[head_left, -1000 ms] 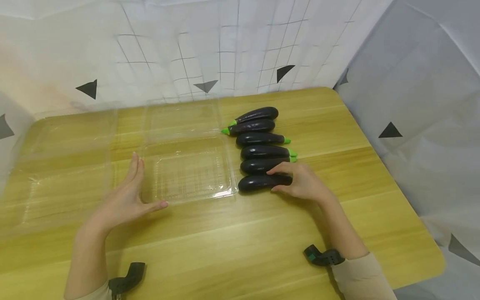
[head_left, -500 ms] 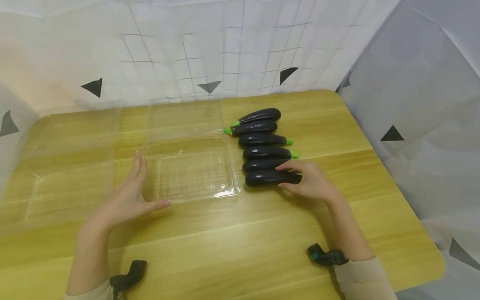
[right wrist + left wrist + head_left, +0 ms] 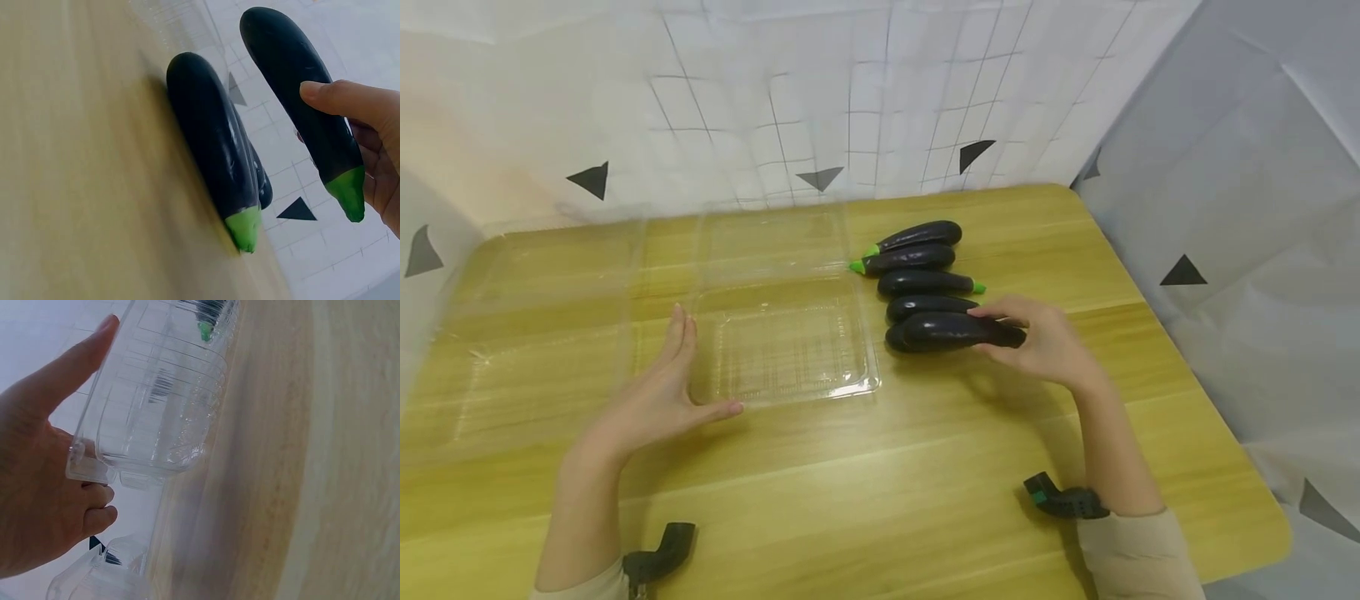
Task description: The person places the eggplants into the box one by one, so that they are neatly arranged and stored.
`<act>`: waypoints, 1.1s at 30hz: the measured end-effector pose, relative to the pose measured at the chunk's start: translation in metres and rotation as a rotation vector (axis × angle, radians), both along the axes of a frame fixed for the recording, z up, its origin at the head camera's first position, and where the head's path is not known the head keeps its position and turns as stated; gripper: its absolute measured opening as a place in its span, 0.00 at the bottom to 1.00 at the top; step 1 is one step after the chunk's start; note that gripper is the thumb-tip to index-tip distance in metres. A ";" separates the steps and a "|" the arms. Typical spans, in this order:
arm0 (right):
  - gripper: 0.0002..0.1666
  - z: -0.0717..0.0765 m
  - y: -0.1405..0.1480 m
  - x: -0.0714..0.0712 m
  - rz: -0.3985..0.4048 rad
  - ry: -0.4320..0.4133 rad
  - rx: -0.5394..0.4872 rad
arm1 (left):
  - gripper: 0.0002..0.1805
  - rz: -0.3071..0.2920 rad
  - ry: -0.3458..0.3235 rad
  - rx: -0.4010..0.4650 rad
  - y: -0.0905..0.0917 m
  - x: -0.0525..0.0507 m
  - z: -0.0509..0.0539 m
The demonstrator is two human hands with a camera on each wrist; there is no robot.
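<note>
In the right wrist view, my right hand (image 3: 375,134) grips a dark purple eggplant (image 3: 294,81) near its green stem, raised off the table. Seen from the head, that eggplant overlaps the front of a row of eggplants (image 3: 925,283), and its stem is hidden by the hand. My left hand (image 3: 655,396), thumb and fingers spread apart, is at the left side of a clear plastic container (image 3: 857,389) that lies with its lid folded back. The left wrist view has the thumb along the container's rim (image 3: 94,400).
A second clear open container (image 3: 463,392) lies to the left. The wooden table (image 3: 850,517) meets a white sheet (image 3: 737,100) with grid lines and dark triangles behind it. Another sheet (image 3: 1262,333) hangs at the right.
My right hand has lifted the nearest eggplant from the table and moved it back and to the right, over its neighbour. The left hand stays at the container.
</note>
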State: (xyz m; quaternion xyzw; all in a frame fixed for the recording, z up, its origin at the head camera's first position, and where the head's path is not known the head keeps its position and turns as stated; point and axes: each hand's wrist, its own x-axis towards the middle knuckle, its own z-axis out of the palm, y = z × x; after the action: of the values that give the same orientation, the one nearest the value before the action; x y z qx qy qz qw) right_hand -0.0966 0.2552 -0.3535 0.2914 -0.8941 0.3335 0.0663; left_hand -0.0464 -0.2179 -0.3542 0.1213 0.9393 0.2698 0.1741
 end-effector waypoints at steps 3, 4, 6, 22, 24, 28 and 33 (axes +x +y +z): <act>0.26 0.003 -0.003 -0.002 -0.007 0.017 0.020 | 0.71 0.002 0.001 0.011 0.000 0.000 -0.001; 0.26 0.004 -0.005 -0.003 -0.008 0.019 0.021 | 0.71 0.002 0.000 0.014 0.000 0.001 -0.001; 0.25 0.006 -0.008 -0.004 -0.010 0.017 0.019 | 0.71 0.002 0.000 0.019 0.000 0.001 -0.002; 0.24 0.020 -0.048 -0.019 0.083 0.089 -0.056 | 0.72 0.013 -0.009 0.072 0.000 -0.002 -0.006; 0.24 0.021 -0.054 -0.021 0.097 0.094 -0.070 | 0.73 0.015 -0.007 0.080 -0.001 -0.003 -0.007; 0.24 0.022 -0.065 -0.026 0.127 0.097 -0.090 | 0.74 0.025 -0.006 0.091 -0.001 -0.003 -0.009; 0.24 0.024 -0.077 -0.030 0.182 0.097 -0.124 | 0.74 0.024 -0.007 0.104 -0.001 -0.003 -0.010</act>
State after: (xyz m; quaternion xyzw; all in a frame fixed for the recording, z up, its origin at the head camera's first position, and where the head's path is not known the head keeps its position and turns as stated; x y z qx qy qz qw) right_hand -0.1269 0.1783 -0.3291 0.3824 -0.8375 0.3782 0.0966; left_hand -0.0495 -0.2185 -0.3641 0.1178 0.9249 0.3206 0.1673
